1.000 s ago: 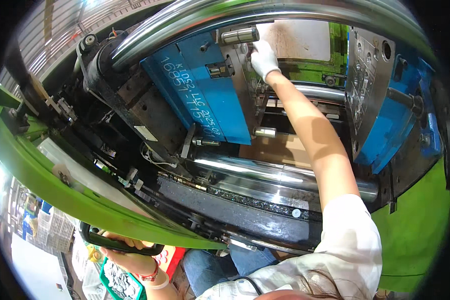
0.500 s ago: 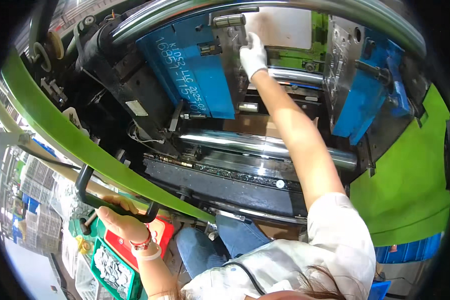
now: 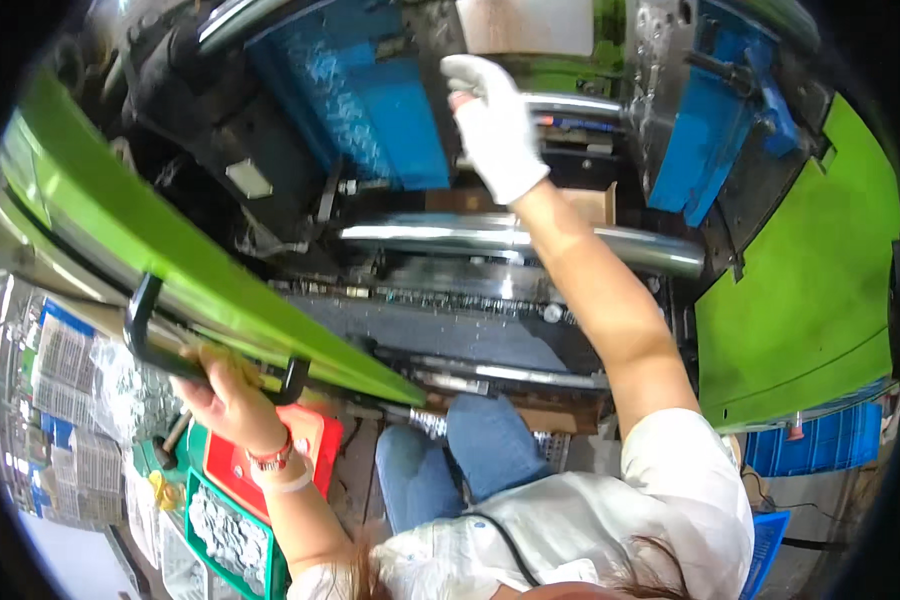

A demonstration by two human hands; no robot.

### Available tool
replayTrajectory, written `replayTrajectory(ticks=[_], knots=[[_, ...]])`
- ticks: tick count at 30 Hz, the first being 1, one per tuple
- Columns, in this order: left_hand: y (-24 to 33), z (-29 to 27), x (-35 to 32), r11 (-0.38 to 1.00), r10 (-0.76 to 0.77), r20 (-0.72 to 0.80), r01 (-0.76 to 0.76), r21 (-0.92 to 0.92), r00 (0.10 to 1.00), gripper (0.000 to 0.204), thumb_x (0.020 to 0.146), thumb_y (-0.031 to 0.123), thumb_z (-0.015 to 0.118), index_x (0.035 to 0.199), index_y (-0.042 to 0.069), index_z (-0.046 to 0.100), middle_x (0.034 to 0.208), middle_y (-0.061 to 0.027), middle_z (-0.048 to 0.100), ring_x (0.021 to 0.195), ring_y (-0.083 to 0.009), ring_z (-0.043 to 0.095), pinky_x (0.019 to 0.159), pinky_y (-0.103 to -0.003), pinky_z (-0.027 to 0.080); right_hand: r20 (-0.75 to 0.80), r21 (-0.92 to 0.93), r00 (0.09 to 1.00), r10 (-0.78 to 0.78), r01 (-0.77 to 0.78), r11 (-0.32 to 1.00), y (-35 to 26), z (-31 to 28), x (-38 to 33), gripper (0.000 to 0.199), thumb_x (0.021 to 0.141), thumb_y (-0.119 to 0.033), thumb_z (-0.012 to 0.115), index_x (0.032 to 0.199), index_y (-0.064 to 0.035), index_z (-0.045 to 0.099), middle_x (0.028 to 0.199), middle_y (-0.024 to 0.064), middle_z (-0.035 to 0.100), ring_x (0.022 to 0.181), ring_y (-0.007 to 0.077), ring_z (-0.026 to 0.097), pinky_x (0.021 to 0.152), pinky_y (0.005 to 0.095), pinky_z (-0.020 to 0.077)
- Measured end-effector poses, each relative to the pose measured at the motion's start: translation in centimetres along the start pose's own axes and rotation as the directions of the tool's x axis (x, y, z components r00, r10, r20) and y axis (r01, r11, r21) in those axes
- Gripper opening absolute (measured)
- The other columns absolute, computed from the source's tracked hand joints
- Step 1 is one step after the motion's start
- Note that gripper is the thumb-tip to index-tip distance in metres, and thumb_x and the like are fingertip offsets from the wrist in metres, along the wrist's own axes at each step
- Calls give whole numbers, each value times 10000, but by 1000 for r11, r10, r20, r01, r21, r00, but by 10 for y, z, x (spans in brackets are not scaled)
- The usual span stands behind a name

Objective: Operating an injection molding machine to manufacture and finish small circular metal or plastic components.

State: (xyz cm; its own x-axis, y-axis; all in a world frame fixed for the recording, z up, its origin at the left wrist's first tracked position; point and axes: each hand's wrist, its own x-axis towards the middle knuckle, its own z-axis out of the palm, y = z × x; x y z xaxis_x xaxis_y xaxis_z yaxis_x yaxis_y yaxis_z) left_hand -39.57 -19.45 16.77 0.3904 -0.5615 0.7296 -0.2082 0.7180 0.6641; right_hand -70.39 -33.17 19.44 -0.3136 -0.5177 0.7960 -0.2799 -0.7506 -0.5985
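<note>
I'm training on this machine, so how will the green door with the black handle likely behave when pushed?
The green door will probably move stiffly, as one piece: its frame looks broad and solid. It may feel heavy, being far longer than its black handle. Slipping seems unlikely, with the left hand curled around that handle.

White glove (image 3: 500, 140), upper centre: matt cloth. Handle (image 3: 160, 355), left: smooth black, plastic-looking. Door (image 3: 210, 280): glossy green-painted metal. Bar (image 3: 420, 235), centre: polished shiny metal. Blue block (image 3: 400, 115): painted metal. Red tray (image 3: 322, 443), lower left: smooth plastic. Jeans (image 3: 490, 450): matt denim.
</note>
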Motion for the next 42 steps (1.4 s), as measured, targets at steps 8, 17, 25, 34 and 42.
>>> replayTrajectory(ticks=[8, 17, 25, 34, 42], knots=[[-10, -11, 1, 983, 140, -24, -136, 121, 990, 240, 777, 55, 612, 999, -11, 550, 808, -92, 579, 687, -181, 564, 636, -319, 474, 167, 227, 949, 267, -300, 926, -75, -29, -146, 421, 937, -183, 452, 1239, 110, 437, 1259, 274, 478, 1196, 355, 472, 1070, 438, 337], [-43, -105, -50, 943, -111, 173, 48, 331, 979, 311, 824, 206, 667, 1048, 9, 580, 888, -132, 639, 811, -236, 644, 716, -325, 509, 427, -75, 744, 514, -537, 840, -62, -87, -263, 233, 925, -46, 447, 1091, 74, 558, 1126, 157, 566, 1006, 232, 561, 945, 349, 426], [-132, -264, -124, 388, -690, 106, 242, 889, 716, 247, 919, 176, 558, 1098, 8, 593, 1033, -142, 645, 974, -226, 614, 836, -306, 472, 565, -377, 471, 678, -583, 719, -43, -136, -330, 188, 898, -64, 508, 1033, 6, 618, 1060, 114, 608, 939, 181, 583, 850, 287, 451], [-220, -351, -154, 200, -649, 553, -585, 786, 522, 371, 924, 24, 409, 1292, -9, 452, 1231, -218, 539, 1119, -325, 540, 939, -375, 458, 69, -860, 99, 993, -498, 109, -56, -285, -531, 265, 814, -129, 501, 1043, -115, 633, 1034, 161, 635, 1019, 348, 575, 901, 399, 445], [-228, -346, -145, 315, -701, 368, -198, 928, 611, 373, 959, 115, 402, 1308, -12, 437, 1123, -235, 591, 970, -329, 600, 798, -384, 500, -577, -747, -90, 812, -345, -569, -176, -416, -684, 297, 824, -183, 476, 1075, -105, 613, 1075, 214, 614, 1053, 360, 572, 896, 433, 459]])
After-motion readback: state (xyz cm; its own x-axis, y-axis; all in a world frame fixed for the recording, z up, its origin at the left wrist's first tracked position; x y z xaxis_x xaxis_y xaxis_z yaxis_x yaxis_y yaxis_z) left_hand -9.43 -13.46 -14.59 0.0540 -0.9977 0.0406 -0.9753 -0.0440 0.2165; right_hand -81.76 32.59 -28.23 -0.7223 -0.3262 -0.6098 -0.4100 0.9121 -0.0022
